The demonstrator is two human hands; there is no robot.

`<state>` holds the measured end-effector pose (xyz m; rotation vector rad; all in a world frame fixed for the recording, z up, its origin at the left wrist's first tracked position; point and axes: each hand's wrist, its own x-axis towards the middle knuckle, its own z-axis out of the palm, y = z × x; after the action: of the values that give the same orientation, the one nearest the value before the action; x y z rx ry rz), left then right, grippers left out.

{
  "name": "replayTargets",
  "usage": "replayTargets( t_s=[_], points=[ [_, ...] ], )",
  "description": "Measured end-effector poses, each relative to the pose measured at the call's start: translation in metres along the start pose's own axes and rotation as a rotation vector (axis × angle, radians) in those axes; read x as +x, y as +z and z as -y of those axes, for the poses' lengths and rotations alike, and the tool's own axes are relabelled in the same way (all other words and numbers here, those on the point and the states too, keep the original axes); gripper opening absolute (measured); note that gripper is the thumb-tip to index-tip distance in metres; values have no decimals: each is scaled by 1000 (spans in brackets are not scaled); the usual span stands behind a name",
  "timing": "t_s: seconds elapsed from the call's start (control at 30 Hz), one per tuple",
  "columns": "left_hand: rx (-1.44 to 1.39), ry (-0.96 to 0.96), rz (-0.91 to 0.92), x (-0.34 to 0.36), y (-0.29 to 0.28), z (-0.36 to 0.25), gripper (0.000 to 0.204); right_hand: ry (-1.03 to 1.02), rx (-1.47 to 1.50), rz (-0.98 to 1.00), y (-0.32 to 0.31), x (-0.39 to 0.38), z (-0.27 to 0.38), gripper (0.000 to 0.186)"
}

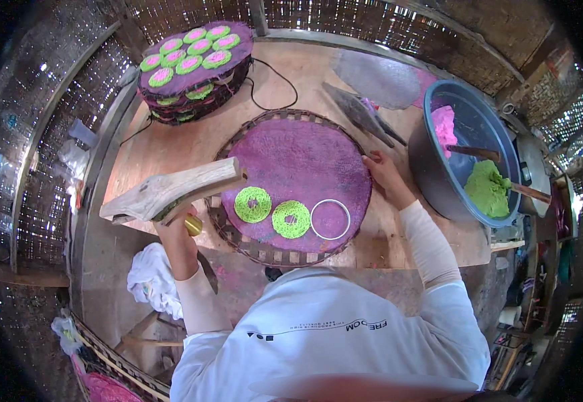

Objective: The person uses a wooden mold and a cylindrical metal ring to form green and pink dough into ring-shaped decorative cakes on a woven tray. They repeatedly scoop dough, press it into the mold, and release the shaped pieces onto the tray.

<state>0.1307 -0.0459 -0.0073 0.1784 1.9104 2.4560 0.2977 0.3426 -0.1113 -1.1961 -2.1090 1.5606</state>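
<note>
A round woven tray (251,256) lined with a purple sheet (291,154) lies before me, bearing two lacy green rings (252,204) and a thin white hoop (330,199). My left hand (177,241) is closed on a brass cylinder (193,224) below a pale, angled wooden tool (171,184), which hangs over the tray's left side and hides some fingers. My right hand (389,177) has its fingers curled at the tray's right rim, holding it.
Stacked trays of green-and-pink rings (194,63) stand back left near a cord. Dark wooden pieces (358,110) lie behind the tray. A large tub (439,194) with pink (443,124) and green dough (486,187) and sticks stands right. White cloth (154,278) lies below left.
</note>
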Motion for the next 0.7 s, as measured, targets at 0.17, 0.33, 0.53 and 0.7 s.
replayTargets(
  t_s=[0.17, 0.33, 0.53, 0.7],
  points=[
    [12, 82, -5, 6, -14, -2, 16, 113, 143, 211, -8, -5, 42, 44],
    [47, 102, -17, 22, -34, -8, 16, 343, 567, 430, -21, -33, 66, 35],
    [20, 87, -101, 27, -51, -12, 18, 343, 1038, 275, 8, -91, 5, 41],
    [23, 85, -57, 33, -55, -11, 18, 320, 1088, 136, 26, -157, -9, 53]
  ],
)
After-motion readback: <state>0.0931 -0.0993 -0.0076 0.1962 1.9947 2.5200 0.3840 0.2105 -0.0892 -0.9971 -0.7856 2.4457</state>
